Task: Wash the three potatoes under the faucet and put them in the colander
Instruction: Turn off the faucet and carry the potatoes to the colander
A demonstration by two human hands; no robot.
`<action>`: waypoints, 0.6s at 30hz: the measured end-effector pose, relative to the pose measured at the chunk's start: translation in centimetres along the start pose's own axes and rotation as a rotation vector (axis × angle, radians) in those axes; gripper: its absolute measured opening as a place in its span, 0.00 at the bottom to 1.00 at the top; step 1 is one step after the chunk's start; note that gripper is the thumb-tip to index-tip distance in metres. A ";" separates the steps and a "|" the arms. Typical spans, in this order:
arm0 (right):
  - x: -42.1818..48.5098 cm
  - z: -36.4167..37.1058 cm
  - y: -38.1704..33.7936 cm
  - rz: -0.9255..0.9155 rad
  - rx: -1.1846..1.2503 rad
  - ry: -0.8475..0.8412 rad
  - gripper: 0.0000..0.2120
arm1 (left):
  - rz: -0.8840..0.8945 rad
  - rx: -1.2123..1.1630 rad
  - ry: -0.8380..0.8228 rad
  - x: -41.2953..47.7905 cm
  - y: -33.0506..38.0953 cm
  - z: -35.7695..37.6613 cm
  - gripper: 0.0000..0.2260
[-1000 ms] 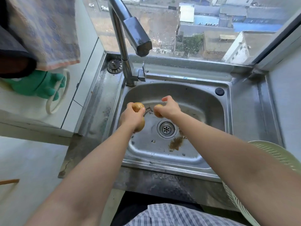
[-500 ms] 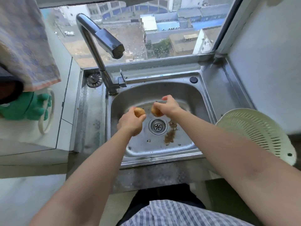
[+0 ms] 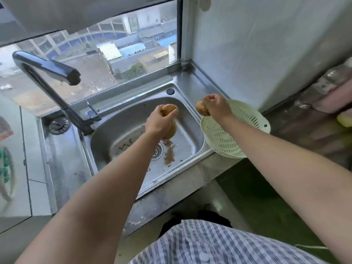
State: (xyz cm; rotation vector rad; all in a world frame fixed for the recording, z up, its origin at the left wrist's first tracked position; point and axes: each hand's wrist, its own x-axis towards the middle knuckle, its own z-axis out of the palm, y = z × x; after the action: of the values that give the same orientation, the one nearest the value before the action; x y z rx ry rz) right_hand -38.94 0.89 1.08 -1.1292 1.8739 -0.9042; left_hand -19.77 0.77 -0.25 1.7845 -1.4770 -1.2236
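Observation:
My left hand grips two brown potatoes over the steel sink: one potato shows above the fingers, another potato below the palm. My right hand holds a third potato just above the left rim of the pale green colander, which stands on the counter right of the sink. The colander looks empty where it shows. The dark faucet arches at the upper left; no water runs from it.
Brown dirt lies around the drain in the sink bottom. A window is behind the sink and a white wall at the right. Blurred items sit on the counter at the far right.
My view has swung right. My right hand has carried its potato from the sink middle to the colander's edge. My left hand has risen a little with its two potatoes.

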 end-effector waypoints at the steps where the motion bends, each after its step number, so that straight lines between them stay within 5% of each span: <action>1: 0.2 -1.4 1.0 0.049 -0.032 0.020 0.16 | 0.020 0.005 -0.019 0.1 1.0 0.9 0.21; 7: -0.4 -6.1 8.6 0.240 -0.352 -0.064 0.21 | 0.069 -0.030 -0.138 0.0 5.1 7.6 0.28; 18: 2.6 -8.2 13.1 -0.024 -0.606 -0.076 0.05 | 0.187 0.426 -0.176 0.3 7.0 17.6 0.27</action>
State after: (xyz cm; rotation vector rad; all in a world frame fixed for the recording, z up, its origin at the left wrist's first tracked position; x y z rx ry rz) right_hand -51.91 4.80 -6.90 -1.5114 2.1366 -0.2898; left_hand -38.58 1.22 -2.67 1.7751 -2.0814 -1.0497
